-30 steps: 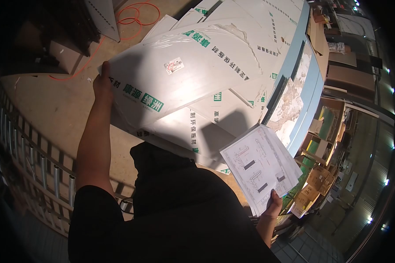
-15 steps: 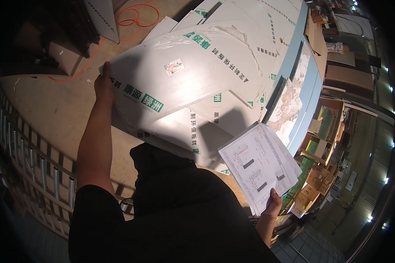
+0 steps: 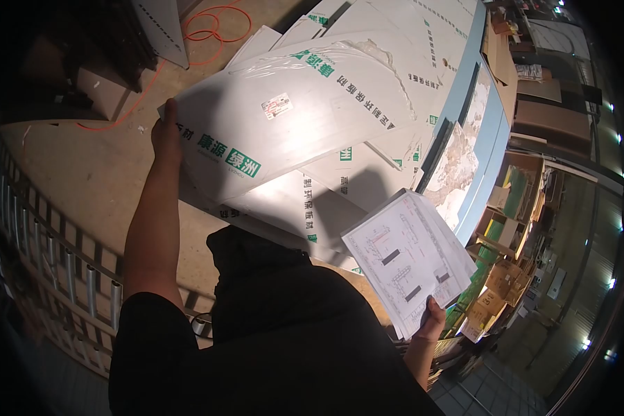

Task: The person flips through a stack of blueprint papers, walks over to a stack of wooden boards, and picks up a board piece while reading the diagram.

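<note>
My left hand (image 3: pixel 165 132) grips the left corner of a board (image 3: pixel 291 139) wrapped in printed protective film, its thumb over the edge and its other fingers hidden. Green and black lettering and a small red-and-white label (image 3: pixel 276 106) mark the film, which is wrinkled along the far edge. More film-covered boards (image 3: pixel 388 41) lie stacked beneath it. In my right hand (image 3: pixel 431 322) is a sheaf of papers (image 3: pixel 405 253) with technical drawings printed on the top sheet. The thumb presses on the sheets' lower right edge, and the papers overlap the near right part of the stack from my viewpoint.
A roller conveyor (image 3: pixel 69 277) runs along the left. An orange hose (image 3: pixel 218 17) coils on the floor at the back. Right of the boards are a blue surface (image 3: pixel 489 132), a rough whitish piece (image 3: pixel 454 170) and cardboard boxes (image 3: pixel 503 284).
The papers have shifted slightly to the left and up. My left hand keeps its hold on the board, with almost no movement.
</note>
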`<state>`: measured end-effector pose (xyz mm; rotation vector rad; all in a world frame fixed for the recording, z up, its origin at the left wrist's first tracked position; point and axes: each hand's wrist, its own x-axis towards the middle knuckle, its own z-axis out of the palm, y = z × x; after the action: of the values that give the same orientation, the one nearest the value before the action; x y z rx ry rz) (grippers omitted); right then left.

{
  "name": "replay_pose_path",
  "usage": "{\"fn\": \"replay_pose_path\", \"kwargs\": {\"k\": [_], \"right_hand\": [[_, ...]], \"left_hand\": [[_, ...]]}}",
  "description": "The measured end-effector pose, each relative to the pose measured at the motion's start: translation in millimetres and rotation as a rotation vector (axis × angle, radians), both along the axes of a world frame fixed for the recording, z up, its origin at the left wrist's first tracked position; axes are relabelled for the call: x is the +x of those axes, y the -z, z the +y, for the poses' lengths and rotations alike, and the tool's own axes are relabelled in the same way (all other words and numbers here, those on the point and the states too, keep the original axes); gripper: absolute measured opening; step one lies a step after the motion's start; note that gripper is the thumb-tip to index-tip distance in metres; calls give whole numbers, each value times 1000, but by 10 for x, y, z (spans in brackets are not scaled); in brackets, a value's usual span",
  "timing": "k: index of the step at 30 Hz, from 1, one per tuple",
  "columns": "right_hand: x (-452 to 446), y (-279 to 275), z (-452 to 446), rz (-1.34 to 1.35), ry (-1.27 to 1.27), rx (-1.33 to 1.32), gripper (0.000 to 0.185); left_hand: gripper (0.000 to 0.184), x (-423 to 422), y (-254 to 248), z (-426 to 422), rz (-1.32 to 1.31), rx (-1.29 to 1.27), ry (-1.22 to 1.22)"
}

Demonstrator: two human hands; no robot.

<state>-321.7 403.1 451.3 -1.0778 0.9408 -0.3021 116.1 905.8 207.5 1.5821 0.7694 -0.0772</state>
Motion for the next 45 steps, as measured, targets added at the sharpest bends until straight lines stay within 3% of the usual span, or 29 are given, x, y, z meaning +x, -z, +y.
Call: {"fn": "replay_pose_path", "kwargs": {"k": [45], "right_hand": [[289, -205, 247, -47, -29, -59, 69]], "left_hand": [[103, -2, 99, -17, -21, 96, -8]]}}
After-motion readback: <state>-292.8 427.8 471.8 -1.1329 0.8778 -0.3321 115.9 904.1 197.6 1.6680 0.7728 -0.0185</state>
